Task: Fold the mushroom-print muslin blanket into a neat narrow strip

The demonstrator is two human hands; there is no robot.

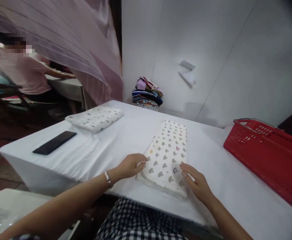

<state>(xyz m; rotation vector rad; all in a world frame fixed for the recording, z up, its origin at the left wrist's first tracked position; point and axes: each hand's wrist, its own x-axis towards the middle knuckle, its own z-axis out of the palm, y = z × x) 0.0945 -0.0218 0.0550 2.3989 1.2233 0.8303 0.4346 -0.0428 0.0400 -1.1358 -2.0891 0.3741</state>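
A folded white cloth [169, 150] with grey mushroom prints, a few of them coloured, lies flat on the white-covered table in front of me. My left hand [132, 165] rests at its left edge, fingertips touching the fabric and thumb a little apart from the fingers. At the opposite edge, the stretched fingers of my right hand [197, 183] touch the cloth near a purple mushroom, with the thumb apart. Neither hand visibly grips the cloth. Another folded white cloth [95, 118] with small dark prints lies at the far left of the table.
A black phone-like slab [55, 142] lies near the table's left edge. On the right stands a red plastic basket [266, 156]. Folded clothes [148, 93] are stacked beyond the back edge, by the wall. A pink curtain [85, 43] hangs at left; a seated person [33, 71] is beyond it.
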